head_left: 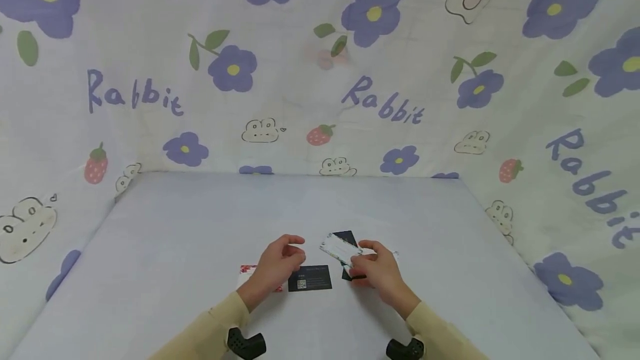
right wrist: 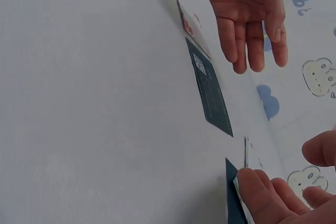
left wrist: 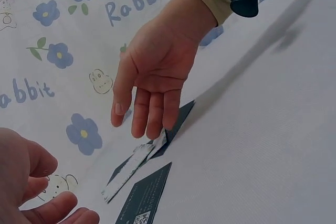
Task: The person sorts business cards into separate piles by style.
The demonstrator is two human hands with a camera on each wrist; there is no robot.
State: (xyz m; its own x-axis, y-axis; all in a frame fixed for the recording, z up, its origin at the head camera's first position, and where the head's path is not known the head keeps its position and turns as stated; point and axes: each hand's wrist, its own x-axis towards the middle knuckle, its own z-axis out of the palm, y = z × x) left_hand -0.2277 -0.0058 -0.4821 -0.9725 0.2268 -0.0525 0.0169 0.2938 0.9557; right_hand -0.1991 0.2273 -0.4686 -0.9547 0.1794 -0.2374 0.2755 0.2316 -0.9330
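My left hand (head_left: 277, 260) is over the cards, its fingers loosely bent and nothing in them. A white card with red print (head_left: 246, 271) lies partly hidden beneath it. Beside that is a black business card (head_left: 310, 278) with a QR code. My right hand (head_left: 377, 268) has its fingertips at a white card with a patterned border (head_left: 340, 248), the thumb (right wrist: 321, 149) standing apart in the right wrist view. This white card overlaps a dark card (head_left: 345, 235). More card edges show under the right fingers, partly covered.
The cards lie on a pale cloth-covered table (head_left: 200, 210). Hanging fabric with flowers and rabbits (head_left: 300, 93) encloses the back and sides. A black wrist device (head_left: 246, 343) sits on the left sleeve, and another black wrist device (head_left: 405, 349) on the right sleeve.
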